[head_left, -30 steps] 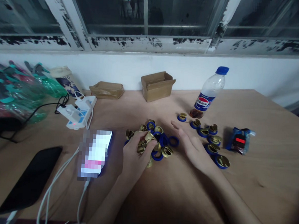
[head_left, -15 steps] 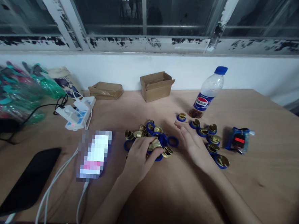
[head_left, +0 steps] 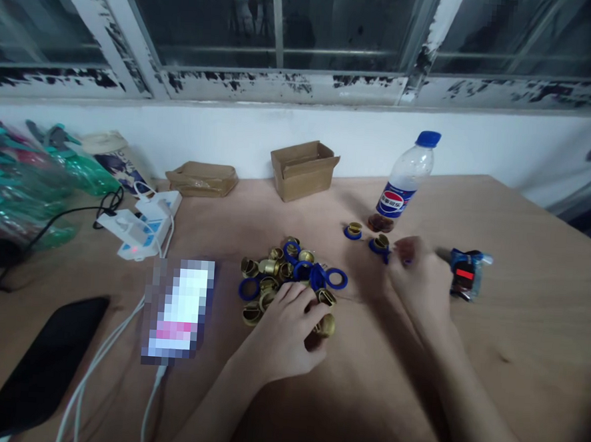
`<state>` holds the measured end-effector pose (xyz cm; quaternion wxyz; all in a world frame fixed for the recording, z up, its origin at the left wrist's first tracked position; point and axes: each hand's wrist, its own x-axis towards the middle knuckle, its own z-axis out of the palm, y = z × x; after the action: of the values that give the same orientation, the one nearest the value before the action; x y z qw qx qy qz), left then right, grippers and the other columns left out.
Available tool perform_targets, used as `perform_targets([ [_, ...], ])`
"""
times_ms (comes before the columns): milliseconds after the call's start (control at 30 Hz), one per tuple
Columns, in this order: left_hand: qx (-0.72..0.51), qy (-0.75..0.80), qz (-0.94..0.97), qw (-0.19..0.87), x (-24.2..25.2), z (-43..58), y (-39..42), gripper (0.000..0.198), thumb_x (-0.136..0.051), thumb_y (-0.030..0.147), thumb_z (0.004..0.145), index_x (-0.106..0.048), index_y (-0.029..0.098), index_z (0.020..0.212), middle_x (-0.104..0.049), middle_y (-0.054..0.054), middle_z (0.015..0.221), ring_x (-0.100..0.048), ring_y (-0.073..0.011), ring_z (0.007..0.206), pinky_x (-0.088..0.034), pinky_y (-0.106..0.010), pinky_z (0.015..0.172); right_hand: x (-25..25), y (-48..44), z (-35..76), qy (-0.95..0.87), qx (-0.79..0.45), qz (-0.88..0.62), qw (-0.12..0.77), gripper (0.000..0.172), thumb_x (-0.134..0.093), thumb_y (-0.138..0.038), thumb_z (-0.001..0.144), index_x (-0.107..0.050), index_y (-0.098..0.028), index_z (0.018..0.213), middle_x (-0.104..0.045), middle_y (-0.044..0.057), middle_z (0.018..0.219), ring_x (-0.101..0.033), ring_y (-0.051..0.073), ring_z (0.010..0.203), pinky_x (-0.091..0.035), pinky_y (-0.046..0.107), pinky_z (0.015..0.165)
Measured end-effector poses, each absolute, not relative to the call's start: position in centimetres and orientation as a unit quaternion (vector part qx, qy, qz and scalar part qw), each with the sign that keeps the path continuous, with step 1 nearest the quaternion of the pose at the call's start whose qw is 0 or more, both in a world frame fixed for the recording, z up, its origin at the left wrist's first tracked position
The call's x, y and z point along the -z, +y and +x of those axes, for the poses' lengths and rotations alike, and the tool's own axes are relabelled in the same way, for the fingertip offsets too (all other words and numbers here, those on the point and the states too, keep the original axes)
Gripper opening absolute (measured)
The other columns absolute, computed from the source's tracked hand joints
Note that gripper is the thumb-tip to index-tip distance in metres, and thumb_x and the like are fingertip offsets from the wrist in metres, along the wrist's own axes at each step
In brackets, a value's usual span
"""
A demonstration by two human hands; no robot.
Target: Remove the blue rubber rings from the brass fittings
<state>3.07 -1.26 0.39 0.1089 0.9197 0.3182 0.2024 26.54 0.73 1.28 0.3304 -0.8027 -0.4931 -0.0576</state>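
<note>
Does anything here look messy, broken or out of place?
The white window frame has paint flaking off in dark patches. The brass and blue rings lie in a jumbled heap by the left hand.

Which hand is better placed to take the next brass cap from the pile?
Left. The left hand lies on the near edge of the pile of brass caps, its fingers touching them. The right hand is apart from the pile, to its right, near the bottle.
</note>
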Motion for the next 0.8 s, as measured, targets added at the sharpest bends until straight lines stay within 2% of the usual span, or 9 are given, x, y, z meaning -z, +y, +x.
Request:
perform_targets([
  [100, -0.175, 0.332, 0.919, 0.119, -0.7, 2.9, -1.4, 0.031, -0.058, 0.014, 0.069, -0.063, 0.018, 0.099, -0.055, -0.009, 0.098, -0.046, -0.0266, 0.098, -0.040, -0.043, 0.089, -1.0, 0.8, 28.4, -0.480, 0.110, -0.826, 0.275, 0.024, -0.046, -0.018, 0.078, -0.063, -0.016, 0.095, -0.069, 0.011, 0.078, -0.063, 0.027, 0.070, -0.040, 0.033, 0.060],
  [200, -0.173, 0.334, 0.917, 0.134, -1.0, 2.8, -1.6, 0.037, -0.058, 0.011, 0.066, -0.062, 0.018, 0.102, -0.053, -0.010, 0.105, -0.045, -0.0273, 0.103, -0.040, -0.044, 0.091, -0.3, 1.1, 28.9, -0.518, 0.136, -0.814, 0.225, 0.030, -0.045, -0.016, 0.078, -0.063, -0.014, 0.102, -0.070, 0.014, 0.085, -0.063, 0.029, 0.078, -0.041, 0.035, 0.064],
  [333, -0.198, 0.327, 0.912, 0.151, -1.1, 2.8, -1.7, 0.035, -0.063, 0.020, 0.068, -0.062, 0.019, 0.104, -0.051, -0.011, 0.113, -0.043, -0.0289, 0.108, -0.040, -0.046, 0.094, 0.9, 1.6, 28.2, -0.596, 0.175, -0.761, 0.186, 0.042, -0.046, -0.015, 0.079, -0.058, -0.018, 0.119, -0.068, 0.012, 0.112, -0.062, 0.030, 0.097, -0.042, 0.041, 0.081],
  [433, -0.250, 0.324, 0.904, 0.125, -0.7, 3.0, -1.6, 0.031, -0.063, 0.028, 0.076, -0.061, 0.018, 0.104, -0.052, -0.011, 0.113, -0.045, -0.0285, 0.109, -0.040, -0.047, 0.095, 1.9, 1.9, 27.8, -0.635, 0.173, -0.733, 0.169, 0.043, -0.043, -0.014, 0.081, -0.058, -0.018, 0.122, -0.063, 0.011, 0.125, -0.058, 0.029, 0.110, -0.036, 0.047, 0.098],
  [567, -0.313, 0.329, 0.888, 0.078, -0.2, 3.0, -1.2, 0.018, -0.059, 0.023, 0.082, -0.061, 0.018, 0.100, -0.056, -0.010, 0.109, -0.048, -0.0259, 0.107, -0.043, -0.045, 0.095, 2.5, 2.2, 28.0, -0.641, 0.127, -0.733, 0.186, 0.039, -0.041, -0.014, 0.082, -0.062, -0.013, 0.115, -0.065, 0.012, 0.122, -0.057, 0.028, 0.116, -0.032, 0.050, 0.106],
  [700, -0.347, 0.334, 0.874, 0.061, -0.2, 2.8, -0.8, 0.011, -0.055, 0.015, 0.085, -0.061, 0.019, 0.093, -0.060, -0.008, 0.098, -0.053, -0.0231, 0.102, -0.046, -0.041, 0.092, 2.2, 2.5, 28.2, -0.653, 0.054, -0.718, 0.234, 0.039, -0.048, -0.015, 0.077, -0.066, -0.014, 0.111, -0.066, 0.013, 0.120, -0.058, 0.030, 0.113, -0.037, 0.052, 0.102],
  [800, -0.363, 0.341, 0.865, 0.068, -0.4, 2.8, -0.6, 0.013, -0.054, 0.012, 0.085, -0.061, 0.019, 0.092, -0.062, -0.007, 0.095, -0.055, -0.0220, 0.100, -0.047, -0.040, 0.091, 1.4, 2.4, 27.8, -0.683, -0.033, -0.663, 0.305, 0.034, -0.050, -0.016, 0.075, -0.070, -0.016, 0.103, -0.068, 0.012, 0.117, -0.060, 0.028, 0.112, -0.041, 0.050, 0.101],
])
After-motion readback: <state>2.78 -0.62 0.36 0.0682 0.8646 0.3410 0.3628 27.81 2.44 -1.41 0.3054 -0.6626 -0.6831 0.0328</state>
